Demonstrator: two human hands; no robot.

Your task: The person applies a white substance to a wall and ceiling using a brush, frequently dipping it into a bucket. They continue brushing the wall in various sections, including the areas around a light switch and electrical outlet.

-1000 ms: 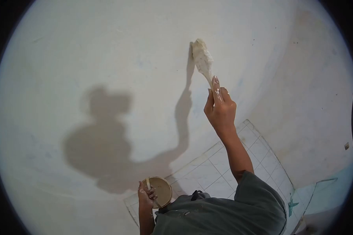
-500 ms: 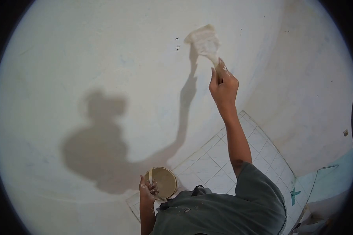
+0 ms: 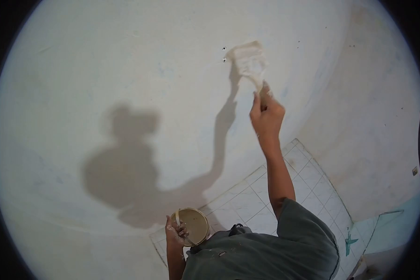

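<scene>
My right hand point(image 3: 266, 115) is raised high and grips the handle of a wide paintbrush point(image 3: 250, 62) coated in white paint. Its bristles lie flat against the white wall point(image 3: 140, 70), right beside two small dark holes point(image 3: 224, 53). Low in the view, my left hand point(image 3: 174, 233) holds a small round paint tin point(image 3: 192, 226) by its rim, level, with pale beige paint inside. Both hands are speckled with paint.
My shadow point(image 3: 126, 163) falls across the wall to the left. A second wall point(image 3: 378, 116) meets it at a corner on the right. White square floor tiles point(image 3: 247, 200) lie below, and a pale turquoise sheet point(image 3: 387, 228) is at the lower right.
The brush turned from edge-on to flat and swept up the wall, then came slightly down and right. Two small holes came into view. The tin stayed in my left hand.
</scene>
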